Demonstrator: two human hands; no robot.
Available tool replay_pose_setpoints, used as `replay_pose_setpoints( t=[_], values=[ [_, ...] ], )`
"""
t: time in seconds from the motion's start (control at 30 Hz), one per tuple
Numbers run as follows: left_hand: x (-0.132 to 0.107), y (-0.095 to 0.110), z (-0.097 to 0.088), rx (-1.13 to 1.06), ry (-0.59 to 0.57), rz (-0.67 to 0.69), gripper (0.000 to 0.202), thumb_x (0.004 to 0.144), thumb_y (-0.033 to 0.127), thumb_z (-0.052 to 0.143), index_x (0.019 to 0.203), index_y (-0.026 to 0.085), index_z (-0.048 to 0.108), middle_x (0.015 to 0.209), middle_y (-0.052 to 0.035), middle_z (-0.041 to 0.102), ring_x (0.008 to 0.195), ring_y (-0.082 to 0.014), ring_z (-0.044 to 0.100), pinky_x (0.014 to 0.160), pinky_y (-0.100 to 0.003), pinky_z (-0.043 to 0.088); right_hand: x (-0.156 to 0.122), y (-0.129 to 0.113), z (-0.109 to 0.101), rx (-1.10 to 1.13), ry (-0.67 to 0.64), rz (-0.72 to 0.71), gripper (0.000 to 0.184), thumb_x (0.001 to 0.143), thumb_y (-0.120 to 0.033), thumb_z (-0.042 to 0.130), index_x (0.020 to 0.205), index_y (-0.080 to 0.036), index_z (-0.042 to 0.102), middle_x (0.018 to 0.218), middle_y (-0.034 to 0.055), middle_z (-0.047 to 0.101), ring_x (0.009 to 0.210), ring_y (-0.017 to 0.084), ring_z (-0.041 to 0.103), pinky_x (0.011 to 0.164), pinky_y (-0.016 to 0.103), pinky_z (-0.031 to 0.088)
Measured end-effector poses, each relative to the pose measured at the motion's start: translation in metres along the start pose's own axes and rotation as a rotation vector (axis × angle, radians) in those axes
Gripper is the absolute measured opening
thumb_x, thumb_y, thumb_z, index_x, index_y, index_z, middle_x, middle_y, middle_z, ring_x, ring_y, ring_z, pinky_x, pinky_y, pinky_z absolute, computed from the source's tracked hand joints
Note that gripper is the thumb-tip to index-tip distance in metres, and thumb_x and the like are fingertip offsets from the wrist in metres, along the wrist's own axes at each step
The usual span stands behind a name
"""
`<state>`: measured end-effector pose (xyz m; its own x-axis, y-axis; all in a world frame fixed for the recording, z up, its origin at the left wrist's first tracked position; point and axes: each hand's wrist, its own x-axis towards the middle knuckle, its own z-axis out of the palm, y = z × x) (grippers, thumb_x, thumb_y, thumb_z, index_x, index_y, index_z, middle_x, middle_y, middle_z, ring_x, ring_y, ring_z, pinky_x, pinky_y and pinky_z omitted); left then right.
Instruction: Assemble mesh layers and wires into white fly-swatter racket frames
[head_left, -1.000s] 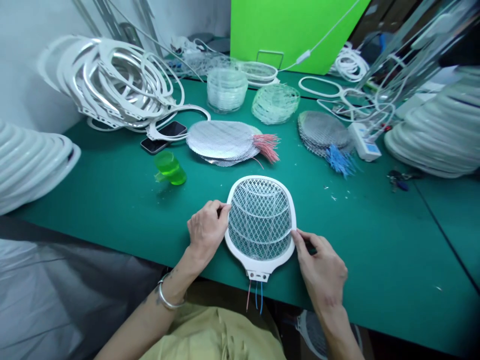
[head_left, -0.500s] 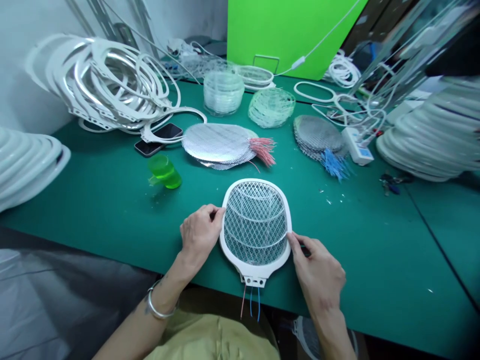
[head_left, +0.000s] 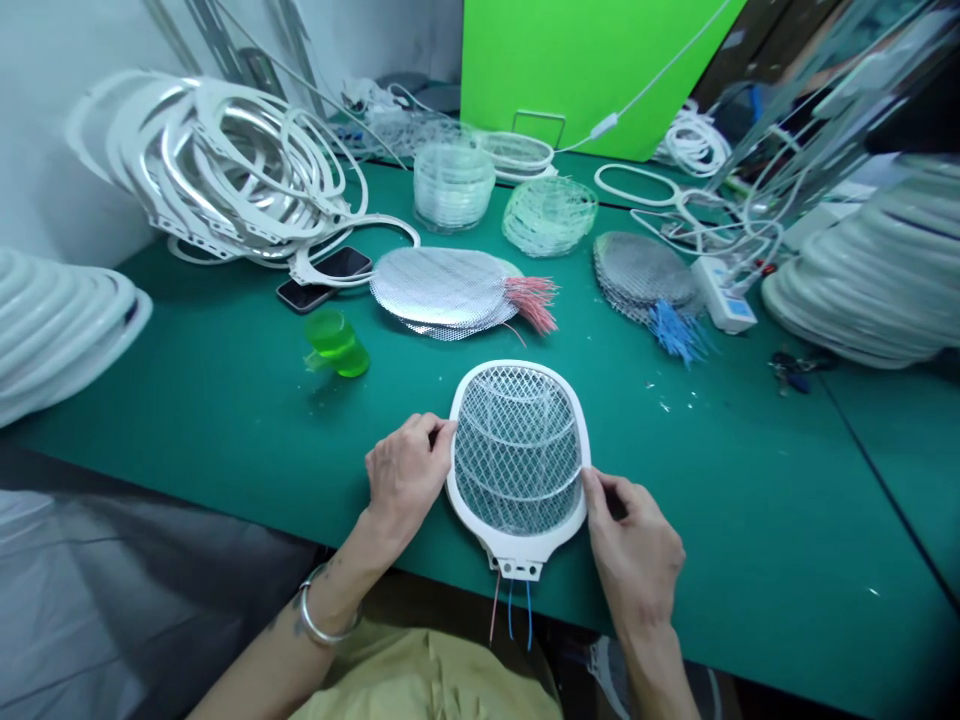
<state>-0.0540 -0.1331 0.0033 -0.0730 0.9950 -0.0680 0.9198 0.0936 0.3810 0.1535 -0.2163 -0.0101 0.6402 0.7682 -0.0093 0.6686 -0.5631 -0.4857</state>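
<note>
In front of me is a white mosquito racket head [head_left: 520, 450], an oval frame around a metal mesh with curved white ribs. One red wire and two blue wires [head_left: 528, 615] hang from its narrow end past the table edge. My left hand [head_left: 409, 465] pinches the left rim between thumb and fingers. On the opposite side, my right hand [head_left: 636, 540] grips the right rim a little lower. The fingers behind the rim are partly hidden.
Mesh sheets with red wires [head_left: 450, 285] and with blue wires [head_left: 645, 275] lie beyond. A green cup-like container [head_left: 337, 345] stands left. White frames [head_left: 225, 160] pile up at the back left, with a phone [head_left: 326, 280] nearby. Stacked frames [head_left: 862, 270] stand right.
The whole scene has shifted slightly right in the picture. Both hands stay on the racket head's rim, with hardly any other movement.
</note>
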Motion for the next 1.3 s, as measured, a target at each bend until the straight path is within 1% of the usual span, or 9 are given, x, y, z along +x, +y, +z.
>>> replay_pose_setpoints(
  t=[0.1,0.3,0.4,0.5,0.63,0.7,0.87,1.1,1.3],
  values=[
    [0.000,0.000,-0.001,-0.035,-0.021,-0.003,0.024,0.092,0.042,0.053,0.080,0.028,0.068,0.084,0.0029,0.071,0.077,-0.0200,0.066,0.056,-0.026,0.029,0.001,0.003,-0.002,0.036,0.012,-0.019,0.044,0.083,-0.062,0.046,0.086,-0.026,0.072,0.091,0.0023,0.071,0.068,0.018,0.059,0.062,0.030,0.038],
    [-0.002,-0.001,-0.001,-0.033,-0.035,-0.012,0.024,0.092,0.043,0.052,0.083,0.029,0.069,0.084,0.0023,0.071,0.076,-0.0200,0.065,0.056,-0.027,0.030,0.005,0.006,-0.007,0.053,-0.094,0.071,0.044,0.080,-0.065,0.050,0.087,-0.028,0.073,0.084,0.0025,0.072,0.070,0.020,0.061,0.061,0.030,0.038],
    [-0.003,-0.001,-0.002,-0.040,-0.033,-0.008,0.023,0.092,0.042,0.053,0.084,0.029,0.070,0.086,0.0020,0.072,0.076,-0.0193,0.065,0.056,-0.027,0.031,0.002,0.004,-0.007,0.076,-0.058,0.054,0.045,0.081,-0.065,0.049,0.087,-0.027,0.072,0.086,0.0033,0.072,0.069,0.020,0.061,0.060,0.030,0.038],
    [-0.003,0.000,-0.002,-0.029,-0.026,0.006,0.023,0.093,0.041,0.053,0.084,0.027,0.069,0.086,0.0014,0.071,0.076,-0.0188,0.065,0.056,-0.026,0.030,-0.001,0.002,-0.009,-0.038,-0.023,0.054,0.043,0.082,-0.064,0.047,0.086,-0.028,0.072,0.084,0.0038,0.072,0.065,0.021,0.059,0.058,0.031,0.036],
    [-0.003,0.000,-0.001,-0.024,-0.017,0.036,0.025,0.094,0.040,0.052,0.082,0.025,0.068,0.086,0.0008,0.070,0.074,-0.0173,0.065,0.057,-0.026,0.031,0.002,0.001,-0.015,-0.094,-0.167,0.119,0.042,0.080,-0.067,0.049,0.081,-0.031,0.072,0.069,0.0031,0.069,0.064,0.023,0.059,0.055,0.031,0.036],
    [-0.003,-0.001,0.001,-0.023,-0.010,0.044,0.025,0.094,0.040,0.052,0.082,0.025,0.068,0.085,0.0011,0.070,0.074,-0.0171,0.064,0.056,-0.026,0.030,0.003,0.001,-0.017,-0.109,-0.197,0.125,0.043,0.079,-0.068,0.048,0.080,-0.032,0.071,0.068,0.0024,0.068,0.064,0.024,0.059,0.055,0.031,0.036],
    [-0.004,-0.001,0.004,-0.023,0.007,0.057,0.025,0.095,0.040,0.051,0.082,0.025,0.066,0.084,0.0016,0.069,0.072,-0.0164,0.063,0.055,-0.026,0.028,-0.001,-0.002,-0.016,-0.154,-0.107,0.095,0.042,0.081,-0.065,0.046,0.081,-0.031,0.070,0.073,0.0036,0.069,0.067,0.025,0.060,0.055,0.032,0.035],
    [-0.003,-0.002,0.003,-0.060,0.022,0.062,0.024,0.095,0.040,0.051,0.084,0.026,0.066,0.087,0.0020,0.069,0.076,-0.0169,0.064,0.057,-0.026,0.030,0.002,0.005,-0.015,0.039,-0.186,0.169,0.047,0.073,-0.072,0.055,0.075,-0.028,0.069,0.070,0.0011,0.070,0.064,0.022,0.062,0.056,0.030,0.039],
    [-0.005,-0.004,-0.002,-0.086,-0.032,0.038,0.022,0.089,0.046,0.058,0.087,0.027,0.068,0.086,0.0017,0.071,0.075,-0.0172,0.065,0.057,-0.025,0.034,-0.005,0.011,-0.017,0.156,-0.176,0.138,0.050,0.073,-0.071,0.058,0.086,-0.024,0.069,0.077,0.0035,0.072,0.065,0.020,0.065,0.057,0.029,0.045]
  ],
)
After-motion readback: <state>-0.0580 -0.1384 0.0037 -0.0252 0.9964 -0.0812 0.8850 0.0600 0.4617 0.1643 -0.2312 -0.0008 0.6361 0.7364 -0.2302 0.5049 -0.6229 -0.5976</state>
